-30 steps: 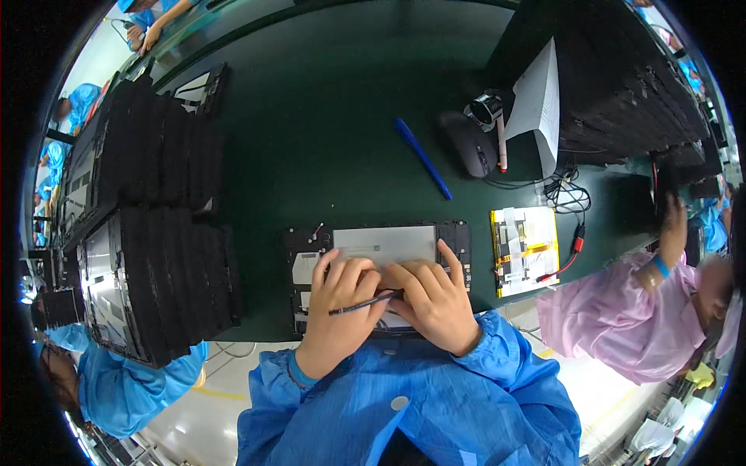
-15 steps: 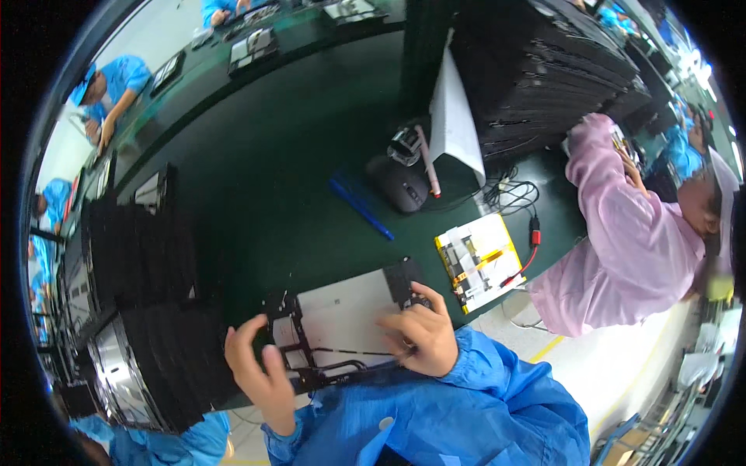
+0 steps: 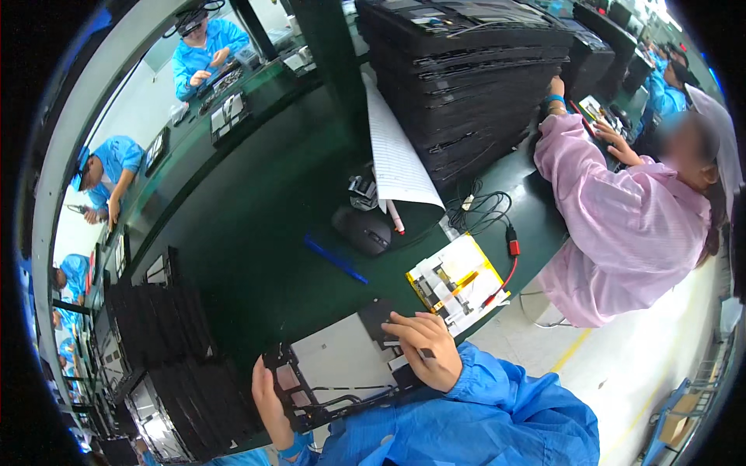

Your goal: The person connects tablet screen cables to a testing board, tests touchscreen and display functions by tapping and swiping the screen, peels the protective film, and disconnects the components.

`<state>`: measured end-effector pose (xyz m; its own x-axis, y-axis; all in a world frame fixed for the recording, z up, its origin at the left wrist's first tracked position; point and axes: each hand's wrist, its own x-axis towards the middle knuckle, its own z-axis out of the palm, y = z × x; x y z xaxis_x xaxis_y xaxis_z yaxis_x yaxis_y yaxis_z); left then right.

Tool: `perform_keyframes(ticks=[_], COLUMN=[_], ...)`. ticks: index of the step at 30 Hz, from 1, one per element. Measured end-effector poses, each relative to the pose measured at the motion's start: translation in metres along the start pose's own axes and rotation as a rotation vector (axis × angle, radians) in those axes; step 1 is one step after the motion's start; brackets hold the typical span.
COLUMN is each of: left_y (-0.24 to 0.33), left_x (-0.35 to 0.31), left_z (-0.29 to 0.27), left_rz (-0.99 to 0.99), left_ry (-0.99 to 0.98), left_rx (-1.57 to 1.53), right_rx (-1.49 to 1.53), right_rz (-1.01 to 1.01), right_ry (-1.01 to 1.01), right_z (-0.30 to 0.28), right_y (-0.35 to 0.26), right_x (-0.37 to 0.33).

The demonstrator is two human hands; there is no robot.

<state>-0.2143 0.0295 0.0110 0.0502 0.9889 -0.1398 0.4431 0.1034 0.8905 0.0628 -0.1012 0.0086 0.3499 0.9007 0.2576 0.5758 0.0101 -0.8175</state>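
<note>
An opened tablet-like device (image 3: 342, 359) lies in front of me, with a silver-grey panel, a black frame and dark cables along its near side. My left hand (image 3: 272, 402) rests along its left end, fingers stretched out and holding nothing. Across the right end lies my right hand (image 3: 429, 351), its fingers stretched and slightly bent, tips at the black section. That hand hides part of the frame, and its thumb is hard to make out. A small dark patch shows on a finger. Just beyond this hand lies a yellow-edged white battery pack (image 3: 458, 276) with a red lead.
A blue pen (image 3: 336, 259), a black mouse (image 3: 362, 231) and a coiled black cable (image 3: 486, 210) lie beyond the device. Dark trays are stacked at the left (image 3: 163, 326) and far right (image 3: 466, 85). A person in pink (image 3: 622, 225) works at the right; others in blue sit across.
My left hand has come down from above the device to its left end. My right hand has shifted off the silver panel to the right end. The whole view has tilted upward.
</note>
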Motion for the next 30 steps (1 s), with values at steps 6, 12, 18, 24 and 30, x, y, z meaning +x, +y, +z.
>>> perform_keyframes(ticks=[6, 12, 18, 24, 30], left_y=[0.018, -0.003, 0.052, 0.119, 0.142], left_x=[-0.006, 0.006, -0.004, -0.024, -0.017], left_z=[-0.022, -0.054, -0.069, -0.044, -0.041], left_rz=[0.194, -0.086, 0.144, 0.318, 0.638], left_ry=[0.097, 0.125, 0.134, 0.56, 0.303], left_rx=[0.432, -0.693, -0.595, -0.46, -0.216], right_rx=[0.231, 0.826, 1.232, 0.33, -0.135], right_rz=[-0.102, -0.422, -0.604, -0.578, -0.614], right_ry=[-0.076, -0.302, -0.943, -0.651, -0.372], right_z=[-0.005, -0.034, -0.07, -0.084, -0.067], right_y=[0.001, 0.005, -0.004, -0.021, -0.036], right_x=[0.007, 0.016, 0.033, 0.051, 0.044])
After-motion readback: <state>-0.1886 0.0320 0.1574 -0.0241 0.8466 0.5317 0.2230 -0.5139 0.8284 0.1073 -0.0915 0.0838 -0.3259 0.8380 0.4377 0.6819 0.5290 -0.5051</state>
